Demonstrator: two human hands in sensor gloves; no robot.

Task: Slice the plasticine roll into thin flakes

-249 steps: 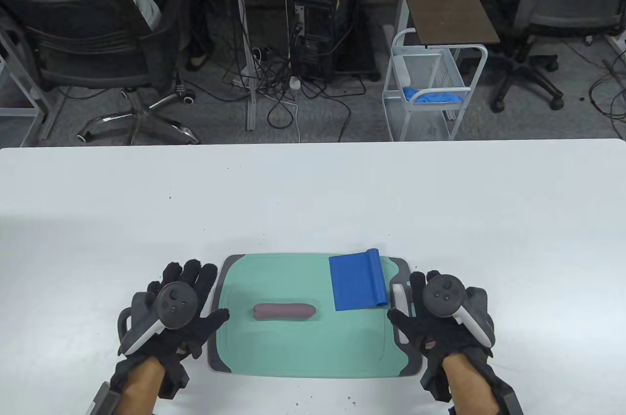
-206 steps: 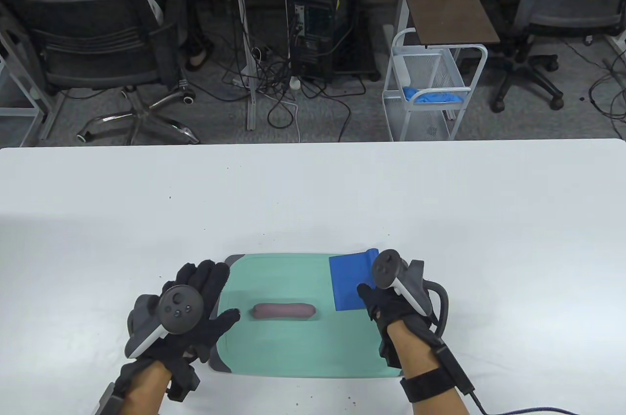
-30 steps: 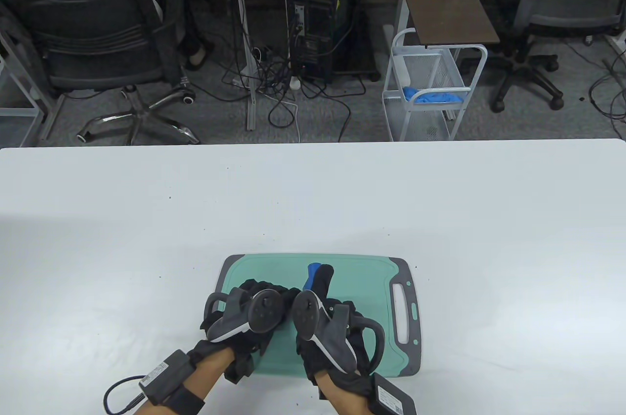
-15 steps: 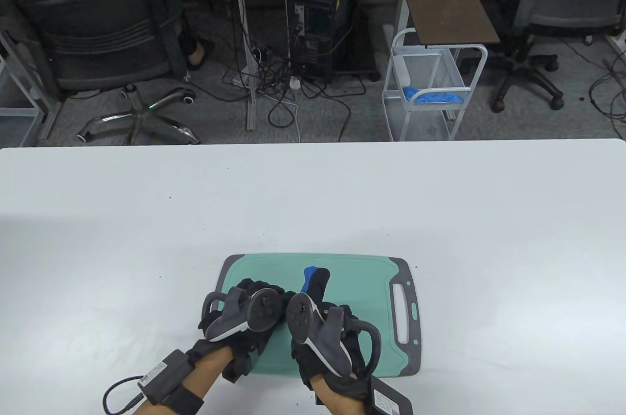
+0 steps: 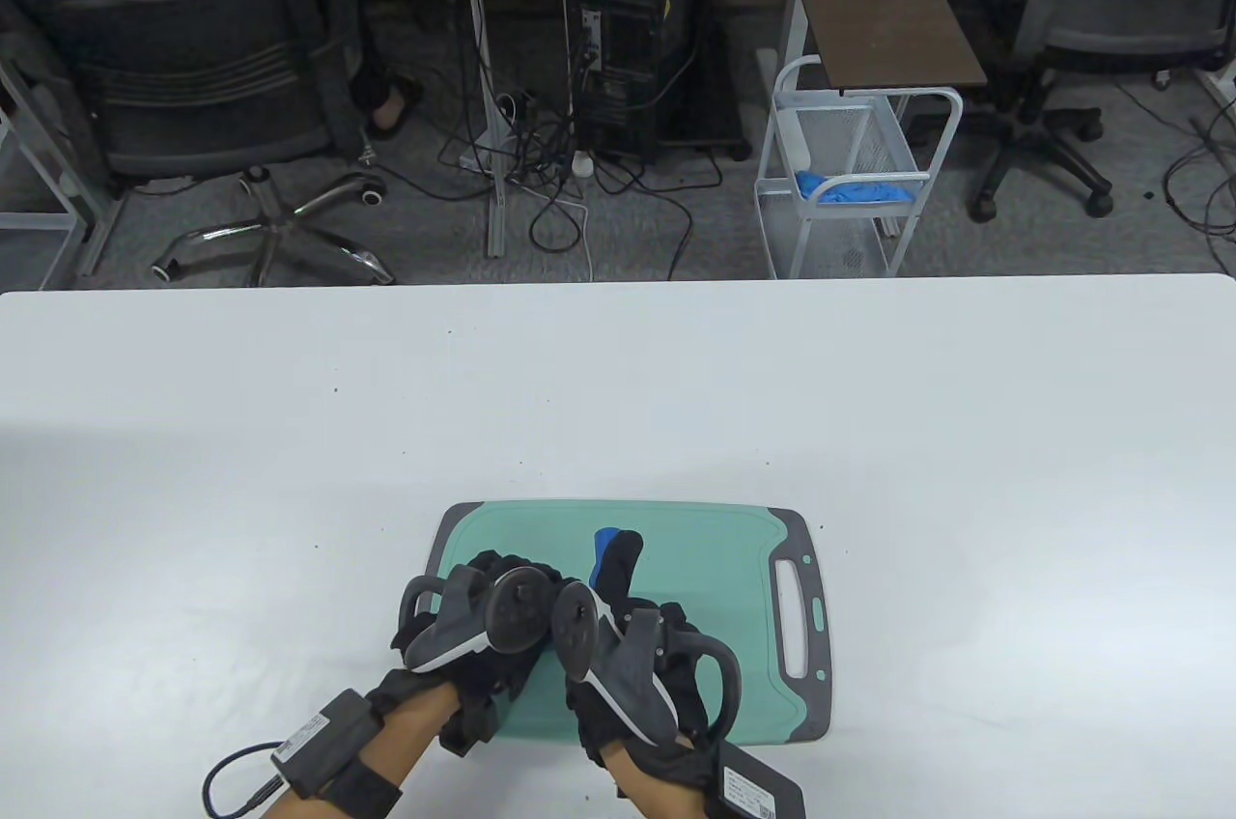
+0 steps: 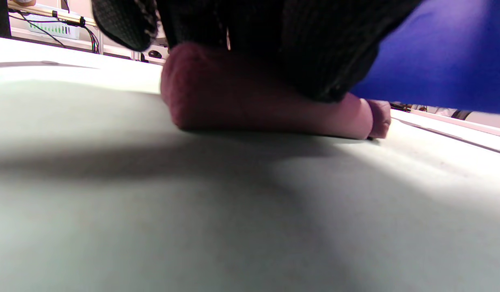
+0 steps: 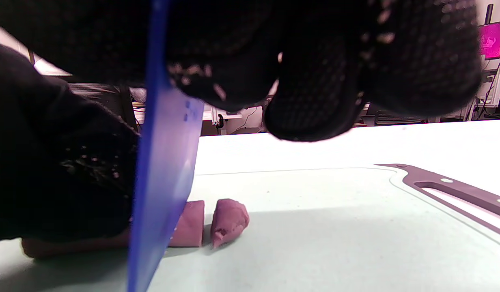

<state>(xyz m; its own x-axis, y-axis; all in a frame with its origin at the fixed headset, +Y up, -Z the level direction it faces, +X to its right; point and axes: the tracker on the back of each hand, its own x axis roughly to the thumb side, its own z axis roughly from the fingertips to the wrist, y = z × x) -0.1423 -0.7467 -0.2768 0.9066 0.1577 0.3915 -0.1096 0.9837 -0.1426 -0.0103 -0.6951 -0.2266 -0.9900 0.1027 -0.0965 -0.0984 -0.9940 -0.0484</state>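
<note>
One soft purple roll (image 7: 185, 225), pressed by the left hand (image 5: 502, 607); one cut piece (image 7: 229, 221); right hand (image 5: 628, 635) grips one flat blue scraper (image 7: 162, 162).

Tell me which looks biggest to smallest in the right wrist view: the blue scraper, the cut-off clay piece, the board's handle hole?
1. blue scraper, though it is nearest the camera.
2. handle hole.
3. cut-off clay piece.

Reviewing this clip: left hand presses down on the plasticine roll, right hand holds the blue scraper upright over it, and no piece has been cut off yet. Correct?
Not quite: one piece is already cut off and lies just apart from the roll on the cutting board, as the right wrist view shows. The rest holds: the left hand presses on the roll and the right hand holds the blue scraper upright over it.
</note>
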